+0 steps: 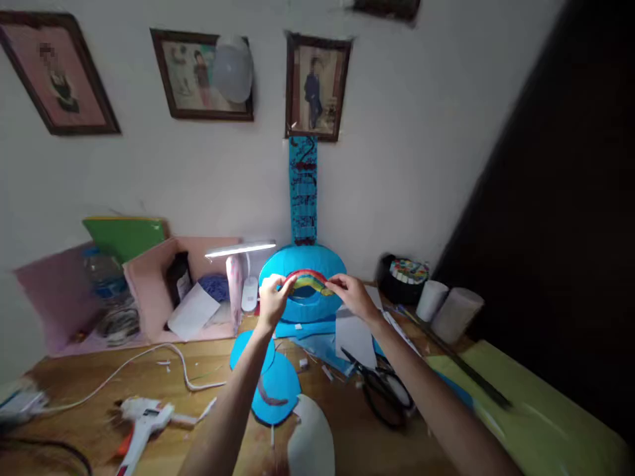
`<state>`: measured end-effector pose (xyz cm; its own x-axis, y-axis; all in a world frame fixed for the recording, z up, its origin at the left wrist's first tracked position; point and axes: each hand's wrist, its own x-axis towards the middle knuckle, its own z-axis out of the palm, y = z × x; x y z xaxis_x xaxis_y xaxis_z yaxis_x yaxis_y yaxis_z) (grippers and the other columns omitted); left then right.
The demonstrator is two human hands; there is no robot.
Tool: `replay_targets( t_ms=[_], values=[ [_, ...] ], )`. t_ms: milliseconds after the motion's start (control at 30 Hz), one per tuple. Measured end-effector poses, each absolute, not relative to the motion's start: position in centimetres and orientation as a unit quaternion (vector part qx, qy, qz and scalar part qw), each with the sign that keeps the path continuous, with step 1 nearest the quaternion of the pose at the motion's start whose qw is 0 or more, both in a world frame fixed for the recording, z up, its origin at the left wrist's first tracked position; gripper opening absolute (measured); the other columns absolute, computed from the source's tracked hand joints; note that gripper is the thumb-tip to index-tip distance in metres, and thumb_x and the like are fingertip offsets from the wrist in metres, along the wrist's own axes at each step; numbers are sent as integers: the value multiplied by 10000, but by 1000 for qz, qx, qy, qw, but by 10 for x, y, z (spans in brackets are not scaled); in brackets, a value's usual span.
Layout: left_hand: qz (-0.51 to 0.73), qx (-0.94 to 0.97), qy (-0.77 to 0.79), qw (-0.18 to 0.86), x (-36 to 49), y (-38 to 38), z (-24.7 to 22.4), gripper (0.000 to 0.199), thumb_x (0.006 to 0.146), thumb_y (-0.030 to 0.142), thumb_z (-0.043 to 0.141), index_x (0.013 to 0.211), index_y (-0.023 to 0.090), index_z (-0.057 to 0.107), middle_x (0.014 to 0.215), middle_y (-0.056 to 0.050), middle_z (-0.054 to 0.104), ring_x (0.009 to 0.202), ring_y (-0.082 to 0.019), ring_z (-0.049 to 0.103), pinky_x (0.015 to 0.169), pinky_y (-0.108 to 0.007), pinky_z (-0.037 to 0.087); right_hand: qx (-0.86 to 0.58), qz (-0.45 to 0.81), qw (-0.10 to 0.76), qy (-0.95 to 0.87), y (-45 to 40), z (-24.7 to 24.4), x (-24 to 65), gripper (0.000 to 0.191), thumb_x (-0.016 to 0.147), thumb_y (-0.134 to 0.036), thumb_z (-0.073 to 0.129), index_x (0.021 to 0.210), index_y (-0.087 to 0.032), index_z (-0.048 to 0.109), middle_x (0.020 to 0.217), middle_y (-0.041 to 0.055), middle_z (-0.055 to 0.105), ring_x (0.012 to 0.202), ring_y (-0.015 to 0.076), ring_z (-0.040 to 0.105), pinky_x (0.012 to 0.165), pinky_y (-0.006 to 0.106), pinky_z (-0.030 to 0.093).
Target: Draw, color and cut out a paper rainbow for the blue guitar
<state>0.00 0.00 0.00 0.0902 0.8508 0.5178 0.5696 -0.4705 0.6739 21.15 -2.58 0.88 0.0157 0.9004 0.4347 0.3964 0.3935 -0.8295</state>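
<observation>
A small rainbow-coloured arch (308, 277) is stretched between my two hands, in front of a blue guitar-shaped piece (327, 261) that stands against the wall. My left hand (274, 296) pinches the arch's left end between thumb and fingers. At its right end, my right hand (353, 294) grips it with the fingertips. Behind and just below the arch, a dark oval opening shows in the blue body. A long blue neck (303, 192) with dark markings rises from that body to the framed picture above.
Blue paper rounds (278, 390), a white oval piece (311, 439) and black scissors (381, 393) lie on the wooden table (198, 439). A glue gun (146, 420) is at left, near a white cable. White cups (431, 301) stand at right; a lit lamp (241, 249) is behind.
</observation>
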Motion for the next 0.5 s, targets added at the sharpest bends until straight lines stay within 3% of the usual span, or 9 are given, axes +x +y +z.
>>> replay_targets(
  t_ms=[367, 500],
  values=[
    [380, 724, 499, 287, -37, -106, -74, 240, 917, 360, 536, 981, 140, 607, 909, -32, 643, 750, -139, 627, 687, -320, 537, -498, 315, 446, -673, -91, -58, 200, 304, 775, -453, 609, 745, -159, 678, 710, 51, 702, 704, 199, 651, 645, 290, 512],
    [372, 684, 532, 332, -41, -140, -96, 246, 921, 355, 531, 984, 128, 600, 877, -24, 636, 711, -131, 623, 645, -301, 536, -511, 277, 464, -668, -130, -58, 197, 355, 853, -417, 564, 1107, -174, 613, 945, 77, 687, 773, 186, 634, 708, 318, 517]
  ],
)
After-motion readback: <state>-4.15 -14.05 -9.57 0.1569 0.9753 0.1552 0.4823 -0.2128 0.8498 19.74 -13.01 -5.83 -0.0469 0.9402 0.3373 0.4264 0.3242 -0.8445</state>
